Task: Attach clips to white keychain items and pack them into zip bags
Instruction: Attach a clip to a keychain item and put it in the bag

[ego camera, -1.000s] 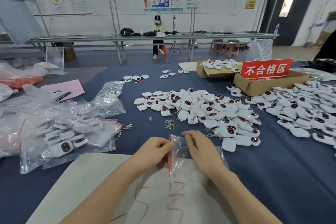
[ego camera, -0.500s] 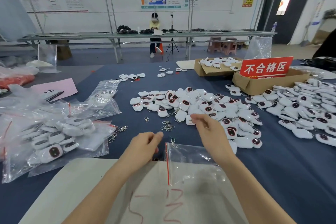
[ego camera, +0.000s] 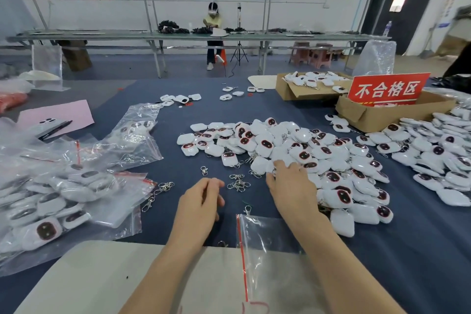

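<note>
The zip bag [ego camera: 267,245] lies flat and empty at near centre, its red strip on the left. Filled bags [ego camera: 58,199] on the left hold white keychain items, and a far-right cardboard box [ego camera: 293,90] holds more. The keychain pile [ego camera: 293,145], white rounded squares with dark red-edged faces, spreads mid-table. The right hand [ego camera: 290,186] rests stretched fingers on the pile's near edge. The left hand [ego camera: 201,201] hovers loosely curled, holding nothing, beside loose clips [ego camera: 238,183].

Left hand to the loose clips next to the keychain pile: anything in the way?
Nothing visible. The loose clips lie on the blue table cover just right of the left hand, with only bare cover between. The right hand rests on the keychain pile to their right, not over them.
</note>
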Available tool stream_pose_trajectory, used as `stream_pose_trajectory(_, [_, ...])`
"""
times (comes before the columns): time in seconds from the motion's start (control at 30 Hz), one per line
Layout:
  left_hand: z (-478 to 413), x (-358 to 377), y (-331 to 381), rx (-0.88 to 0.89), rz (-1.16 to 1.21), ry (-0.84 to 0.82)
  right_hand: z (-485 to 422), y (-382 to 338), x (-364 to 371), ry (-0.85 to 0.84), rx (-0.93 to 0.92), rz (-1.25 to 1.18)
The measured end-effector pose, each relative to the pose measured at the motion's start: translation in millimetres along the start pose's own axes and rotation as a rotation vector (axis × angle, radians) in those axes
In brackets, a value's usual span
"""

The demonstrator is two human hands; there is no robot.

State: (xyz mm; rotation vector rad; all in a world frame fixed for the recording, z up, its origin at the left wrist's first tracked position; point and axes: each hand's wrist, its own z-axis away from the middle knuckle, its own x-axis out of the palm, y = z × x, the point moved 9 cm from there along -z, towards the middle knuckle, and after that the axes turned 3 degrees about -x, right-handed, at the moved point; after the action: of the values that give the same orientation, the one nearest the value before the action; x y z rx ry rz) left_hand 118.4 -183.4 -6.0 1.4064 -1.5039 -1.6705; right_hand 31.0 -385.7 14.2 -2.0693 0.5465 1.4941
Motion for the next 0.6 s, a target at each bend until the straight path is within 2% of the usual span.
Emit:
stream_pose_trajectory(0.13, [3.9,-0.7,1.2,0.016,0.031,-0.001,5.5,11.0,-11.2,0.03,0.031,-0.262])
stream_pose_trajectory(0.23, [9.1,0.4,10.4,0.073,0.043,-0.002,15.4,3.2,-27.1,0.096,-0.116,-0.449])
stream_pose_trajectory(0.3, [14.5,1.2,18.2,0.109,0.077,-0.005,22.0,-8.1,-28.7,0.033,-0.186,-0.659])
stream_pose_trajectory(0.37, [18.5,2.2,25.7,0.138,0.102,-0.018,26.9,-20.2,-21.9,-0.11,-0.196,-0.874])
stream_pose_trajectory(0.43, [20.1,6.3,31.5,0.162,0.114,-0.061,30.3,-31.6,-16.6,-0.2,-0.221,-1.009])
stream_pose_trajectory(0.5, [21.0,12.4,34.5,0.16,0.141,-0.126,31.4,-38.8,-12.0,-0.219,-0.235,-1.092])
stream_pose_trajectory(0.6, [17.1,17.4,27.9,0.052,0.285,-0.166,32.4,-43.8,-0.4,-0.23,-0.173,-1.273])
